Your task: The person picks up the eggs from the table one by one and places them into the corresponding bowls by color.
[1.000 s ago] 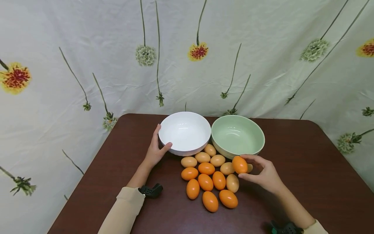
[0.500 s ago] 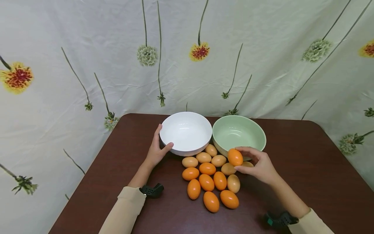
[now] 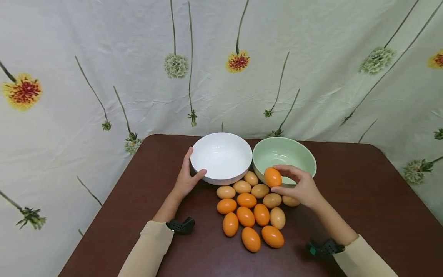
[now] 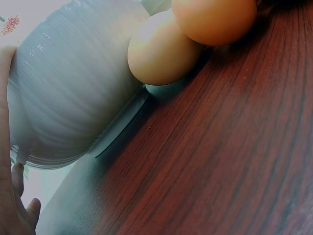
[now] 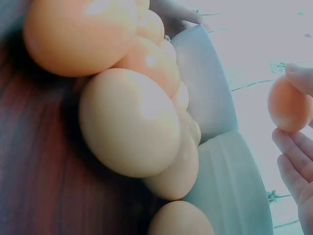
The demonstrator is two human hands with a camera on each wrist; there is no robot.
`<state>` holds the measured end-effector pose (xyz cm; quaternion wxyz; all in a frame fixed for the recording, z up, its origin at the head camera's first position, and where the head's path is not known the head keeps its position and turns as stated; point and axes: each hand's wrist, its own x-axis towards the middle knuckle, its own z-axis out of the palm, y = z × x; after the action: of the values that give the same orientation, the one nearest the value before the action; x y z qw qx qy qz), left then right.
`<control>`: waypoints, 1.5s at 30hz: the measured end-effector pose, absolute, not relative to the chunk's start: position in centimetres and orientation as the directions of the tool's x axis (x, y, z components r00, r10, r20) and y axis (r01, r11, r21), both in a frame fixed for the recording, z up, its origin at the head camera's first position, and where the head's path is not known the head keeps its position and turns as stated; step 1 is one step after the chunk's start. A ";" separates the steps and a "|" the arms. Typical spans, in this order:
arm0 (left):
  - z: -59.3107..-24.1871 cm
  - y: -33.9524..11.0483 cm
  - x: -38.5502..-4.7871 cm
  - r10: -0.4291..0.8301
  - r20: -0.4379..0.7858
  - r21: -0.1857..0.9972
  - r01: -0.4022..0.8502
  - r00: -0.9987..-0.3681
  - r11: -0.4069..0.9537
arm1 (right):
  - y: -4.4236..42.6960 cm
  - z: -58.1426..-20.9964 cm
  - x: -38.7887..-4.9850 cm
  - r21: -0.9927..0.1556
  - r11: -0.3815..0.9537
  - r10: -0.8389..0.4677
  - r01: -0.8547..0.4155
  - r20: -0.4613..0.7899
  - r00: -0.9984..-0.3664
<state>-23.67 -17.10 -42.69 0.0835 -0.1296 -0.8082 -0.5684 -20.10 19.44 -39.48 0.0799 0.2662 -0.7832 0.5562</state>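
Observation:
An orange egg [image 3: 272,177] is pinched between the thumb and fingertips of my right hand [image 3: 300,185], held up at the near rim of the green bowl [image 3: 308,165]. The right wrist view also shows this egg [image 5: 288,104] off the table. My left hand [image 3: 187,177] rests spread against the left side of the white bowl [image 3: 221,179], thumb at its near rim and fingers along the outside. In the left wrist view, the same bowl [image 4: 78,83] has fingers [image 4: 5,117] lying against it. Tan eggs [image 3: 272,200] and orange eggs [image 3: 246,216] lie grouped before the bowls.
The two bowls stand side by side near the back edge of a dark brown table [image 3: 166,154]. Behind it hangs a pale cloth [image 3: 207,92] with printed flowers. Black devices [image 3: 180,225] are strapped to both wrists.
My right hand has lifted the orange egg up and to the left, to the green bowl's near rim, uncovering a tan egg below. My left hand stays at the white bowl.

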 end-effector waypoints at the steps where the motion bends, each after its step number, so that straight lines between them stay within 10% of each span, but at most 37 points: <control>1: -42.7 -17.1 -23.7 0.115 0.283 0.897 0.305 -0.952 0.320 | 19.3 -39.4 -20.3 -0.832 0.237 -0.328 -0.501 0.417 -0.848; 45: -42.8 -17.0 -23.7 0.116 0.291 0.905 0.313 -0.950 0.290 | 12.9 -37.1 -27.3 -0.881 0.227 -0.376 -0.416 0.314 -0.872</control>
<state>-23.68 -17.05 -42.83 0.0848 -0.1340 -0.7986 -0.5805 -27.32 12.87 -37.10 0.0174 0.2528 -0.7832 0.5679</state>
